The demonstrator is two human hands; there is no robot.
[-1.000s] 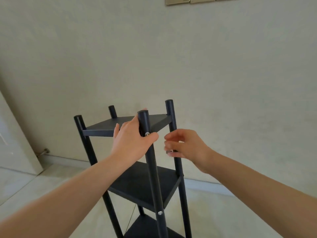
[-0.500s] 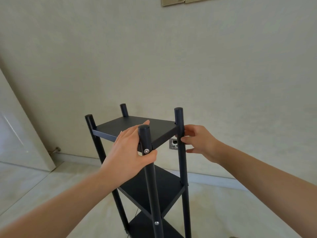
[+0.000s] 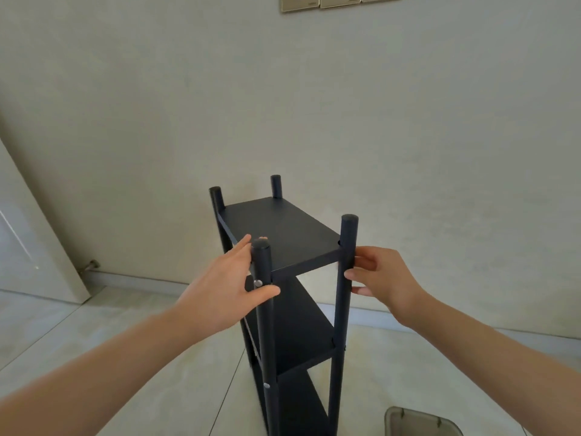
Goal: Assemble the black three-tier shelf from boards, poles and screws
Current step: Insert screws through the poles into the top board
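Gripping shelf poles: left hand, right hand; bin bottom right, wall sockets above

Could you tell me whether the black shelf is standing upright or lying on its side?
Upright: the shelf stands on the floor, poles vertical, boards level and stacked one above another.
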